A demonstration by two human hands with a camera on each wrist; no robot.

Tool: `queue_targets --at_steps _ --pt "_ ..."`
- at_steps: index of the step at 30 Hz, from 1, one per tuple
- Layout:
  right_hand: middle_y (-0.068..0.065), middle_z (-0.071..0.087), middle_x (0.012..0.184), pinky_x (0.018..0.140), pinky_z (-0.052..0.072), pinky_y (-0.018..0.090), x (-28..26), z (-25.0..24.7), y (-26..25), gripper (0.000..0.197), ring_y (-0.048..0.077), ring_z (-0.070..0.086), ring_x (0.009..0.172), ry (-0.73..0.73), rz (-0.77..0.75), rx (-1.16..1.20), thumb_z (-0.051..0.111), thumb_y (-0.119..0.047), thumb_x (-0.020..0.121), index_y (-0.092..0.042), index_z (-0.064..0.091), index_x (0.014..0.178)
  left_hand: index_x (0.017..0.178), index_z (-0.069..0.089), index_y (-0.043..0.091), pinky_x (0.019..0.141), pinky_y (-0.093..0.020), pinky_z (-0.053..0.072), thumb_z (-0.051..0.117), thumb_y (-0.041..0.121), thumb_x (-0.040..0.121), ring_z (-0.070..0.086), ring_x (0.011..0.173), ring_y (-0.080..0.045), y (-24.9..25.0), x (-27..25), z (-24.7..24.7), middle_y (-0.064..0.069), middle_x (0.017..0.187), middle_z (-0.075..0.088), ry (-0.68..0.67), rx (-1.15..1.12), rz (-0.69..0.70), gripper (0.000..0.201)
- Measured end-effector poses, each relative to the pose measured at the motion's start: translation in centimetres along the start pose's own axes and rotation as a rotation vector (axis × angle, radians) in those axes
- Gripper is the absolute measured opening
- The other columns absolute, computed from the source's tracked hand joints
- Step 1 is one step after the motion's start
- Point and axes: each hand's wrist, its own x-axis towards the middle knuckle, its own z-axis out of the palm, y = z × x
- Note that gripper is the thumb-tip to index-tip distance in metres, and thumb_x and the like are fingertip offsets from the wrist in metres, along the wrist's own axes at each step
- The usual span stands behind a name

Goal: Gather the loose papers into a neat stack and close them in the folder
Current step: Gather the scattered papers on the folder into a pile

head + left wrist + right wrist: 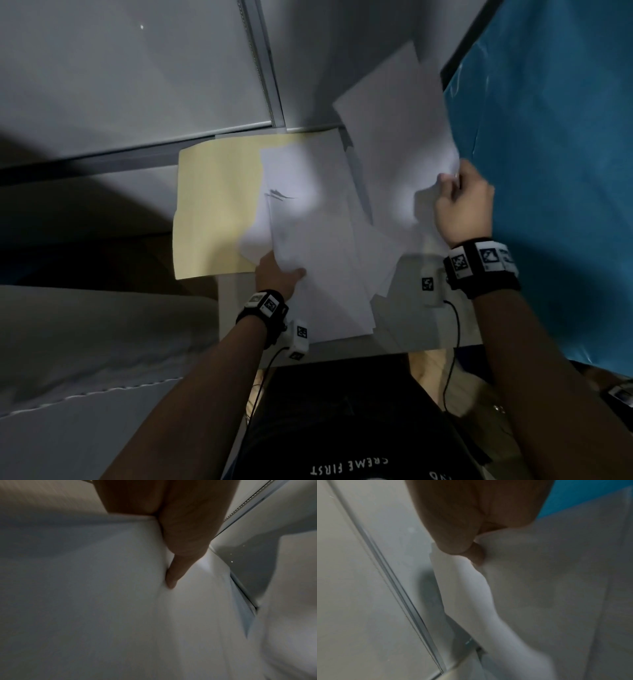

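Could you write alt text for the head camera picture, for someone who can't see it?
Two hands gather loose white papers over an open yellow folder: the right hand lifts a sheet by its edge, the left hand grips the pile's near corner.

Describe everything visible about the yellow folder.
The folder is pale yellow, thin card by the look of it, lying open and flat at the table's far left corner, with its left part hanging past the table edge. Its near corners curl slightly. Loose white papers cover its right part in an untidy fan, so only the left part shows. The left hand holds the papers' near edge just beside the folder's near edge; whether it touches the folder itself cannot be told.
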Motion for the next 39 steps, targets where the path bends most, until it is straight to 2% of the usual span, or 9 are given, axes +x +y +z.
queue_targets --at_steps 6,9,13,17,24,26,29,33,39 --pt "0.006 0.064 0.084 0.069 0.048 0.020 1.2 -1.5 -3.9 0.008 0.007 0.057 0.072 0.208 -0.074 0.452 0.054 -0.007 0.098 -0.010 0.061 0.098 0.121 0.072 0.009 0.082 -0.034 0.054 0.087 0.018 0.083 0.068 0.096 -0.024 -0.2 0.4 0.1 -0.003 0.106 0.071 -0.038 -0.087 0.019 0.042" --pt "0.011 0.063 0.076 0.061 0.048 0.024 0.7 3.7 -1.2 0.014 0.010 0.052 0.065 -0.123 0.149 0.258 0.062 -0.018 0.095 -0.009 0.062 0.084 0.118 0.072 0.006 0.083 -0.039 0.054 0.068 0.021 0.101 0.070 0.102 -0.029 -0.3 0.6 0.4 -0.007 0.108 0.074 -0.035 -0.207 0.046 0.023" --pt "0.017 0.072 0.119 0.093 0.053 0.031 -4.3 10.9 3.1 0.030 0.031 0.070 0.108 -0.523 0.300 0.123 0.064 -0.015 0.096 -0.002 0.067 0.122 0.135 0.070 0.012 0.109 -0.046 0.052 0.036 0.075 0.101 0.069 0.119 -0.028 0.8 0.8 -0.2 -0.006 0.129 0.073 -0.063 -0.540 -0.183 0.080" --pt "0.016 0.073 0.120 0.082 0.049 0.026 -8.1 12.9 3.6 0.033 0.031 0.071 0.106 -0.677 0.320 0.102 0.073 -0.018 0.094 -0.002 0.071 0.123 0.133 0.066 0.014 0.094 -0.047 0.061 0.083 0.039 0.090 0.072 0.114 -0.033 0.3 0.8 -0.3 -0.006 0.121 0.075 -0.127 -0.440 -0.099 0.053" --pt "0.017 0.061 0.132 0.099 0.053 0.043 -4.6 10.6 6.7 0.086 0.034 0.063 0.116 -0.250 0.648 -0.080 0.075 -0.065 0.077 -0.005 0.056 0.135 0.145 0.055 0.012 0.101 -0.051 0.058 0.088 0.006 0.082 0.066 0.118 -0.032 -1.1 0.9 0.2 -0.012 0.136 0.067 -0.099 -0.254 0.001 0.071" --pt "0.013 0.072 0.111 0.085 0.060 0.039 -3.2 10.1 7.4 0.077 0.030 0.072 0.098 -0.226 0.705 0.027 0.073 -0.078 0.067 -0.013 0.068 0.108 0.144 0.056 0.012 0.100 -0.049 0.058 0.088 0.005 0.082 0.066 0.117 -0.031 -1.4 0.8 0.3 -0.011 0.134 0.068 -0.104 -0.260 0.006 0.070" --pt "0.009 0.073 0.110 0.067 0.054 0.025 -0.9 11.0 6.2 0.061 0.022 0.070 0.092 -0.314 0.746 0.242 0.085 -0.057 0.072 -0.010 0.068 0.108 0.141 0.058 0.013 0.098 -0.046 0.059 0.089 0.005 0.081 0.067 0.116 -0.030 -1.4 0.8 0.4 -0.007 0.128 0.069 -0.096 -0.262 0.010 0.068" --pt "0.013 0.061 0.142 0.112 0.048 0.038 0.6 12.5 5.3 0.075 0.026 0.062 0.119 -0.447 0.824 0.464 0.083 -0.030 0.086 0.002 0.050 0.145 0.143 0.058 0.017 0.099 -0.053 0.059 0.090 0.009 0.080 0.068 0.117 -0.035 -1.3 1.0 0.6 -0.011 0.133 0.070 -0.099 -0.244 -0.011 0.072" --pt "0.016 0.072 0.109 0.081 0.051 0.030 -1.5 11.9 5.2 0.032 0.032 0.069 0.098 -0.209 0.560 0.285 0.067 -0.017 0.096 0.001 0.067 0.123 0.146 0.056 0.018 0.099 -0.056 0.059 0.089 0.010 0.080 0.069 0.117 -0.035 -1.3 1.1 0.7 -0.012 0.134 0.070 -0.126 -0.239 0.015 0.074"
